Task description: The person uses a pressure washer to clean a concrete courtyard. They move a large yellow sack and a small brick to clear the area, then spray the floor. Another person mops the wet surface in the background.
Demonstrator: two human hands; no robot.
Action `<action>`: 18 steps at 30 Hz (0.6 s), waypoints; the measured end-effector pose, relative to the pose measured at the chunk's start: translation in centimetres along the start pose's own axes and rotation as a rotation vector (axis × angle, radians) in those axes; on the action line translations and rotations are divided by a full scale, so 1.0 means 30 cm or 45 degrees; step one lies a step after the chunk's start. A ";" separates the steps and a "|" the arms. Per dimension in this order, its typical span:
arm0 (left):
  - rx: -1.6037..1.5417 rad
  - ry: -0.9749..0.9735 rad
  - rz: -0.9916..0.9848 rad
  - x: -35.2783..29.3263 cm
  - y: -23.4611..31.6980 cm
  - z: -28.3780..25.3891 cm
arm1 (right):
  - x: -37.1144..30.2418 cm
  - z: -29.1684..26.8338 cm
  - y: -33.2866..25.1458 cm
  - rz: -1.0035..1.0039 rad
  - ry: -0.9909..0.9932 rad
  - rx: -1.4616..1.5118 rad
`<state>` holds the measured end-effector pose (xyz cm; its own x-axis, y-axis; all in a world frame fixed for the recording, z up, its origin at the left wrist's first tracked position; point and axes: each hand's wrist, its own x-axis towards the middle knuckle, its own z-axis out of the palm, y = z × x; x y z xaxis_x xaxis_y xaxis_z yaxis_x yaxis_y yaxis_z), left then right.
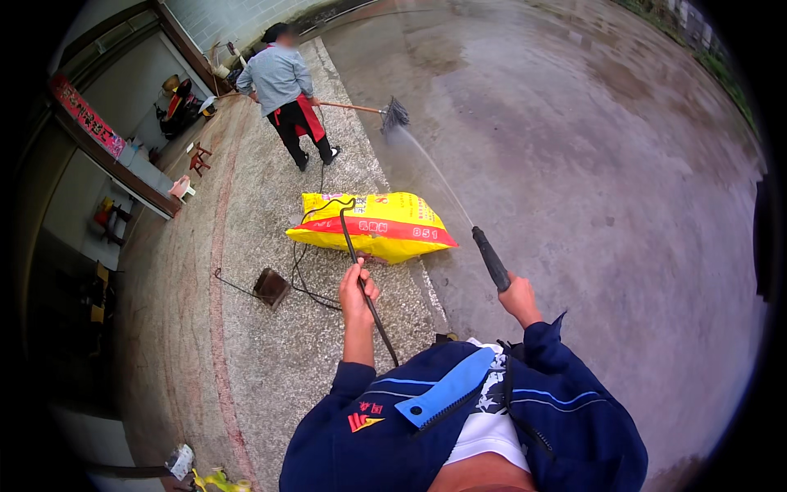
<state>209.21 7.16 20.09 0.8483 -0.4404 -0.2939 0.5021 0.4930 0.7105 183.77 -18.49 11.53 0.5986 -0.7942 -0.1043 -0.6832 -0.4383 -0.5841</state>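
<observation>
My right hand (520, 301) is closed round the grip of a black spray gun (490, 259). A thin water jet (440, 176) shoots from its nozzle toward the grey mop head (395, 114), which another person (281, 90) holds out on a wooden handle. In my left hand (357, 297) is a black hose (379, 321), gripped with curled fingers. Past that hand the hose rises to a bend over a yellow and red sack (385, 232), which lies on the ground just beyond my hands.
Left of the sack sits a brown dustpan-like box (271, 288) with a thin handle. Loose black cord (297, 275) loops nearby. A wooden stool (199, 158), a pink and white small chair (182, 189) and a scooter (178, 110) stand by the doorways. Wet concrete (590, 205) spreads to the right.
</observation>
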 end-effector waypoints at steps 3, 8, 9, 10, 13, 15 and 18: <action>0.017 0.001 -0.011 0.005 0.001 0.004 | -0.001 -0.003 0.011 -0.016 -0.017 -0.004; 0.015 -0.007 -0.005 0.010 0.000 0.001 | -0.006 0.000 0.004 0.004 0.021 -0.038; 0.018 -0.002 -0.014 0.010 0.002 0.003 | -0.005 -0.003 0.004 -0.006 0.004 -0.042; 0.022 0.004 -0.022 0.010 0.002 0.004 | -0.004 -0.004 0.002 -0.016 -0.013 -0.047; 0.019 0.002 -0.022 0.008 0.006 0.006 | -0.015 -0.006 -0.013 -0.002 -0.015 -0.018; 0.021 -0.001 -0.022 0.007 0.007 0.006 | -0.014 -0.006 -0.016 -0.023 -0.011 -0.020; 0.019 -0.008 -0.031 0.014 0.006 -0.002 | -0.017 -0.006 -0.022 -0.063 -0.035 -0.031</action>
<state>209.66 7.13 20.05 0.8350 -0.4564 -0.3072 0.5197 0.4710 0.7128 183.84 -17.86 12.11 0.6426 -0.7599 -0.0980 -0.6626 -0.4869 -0.5691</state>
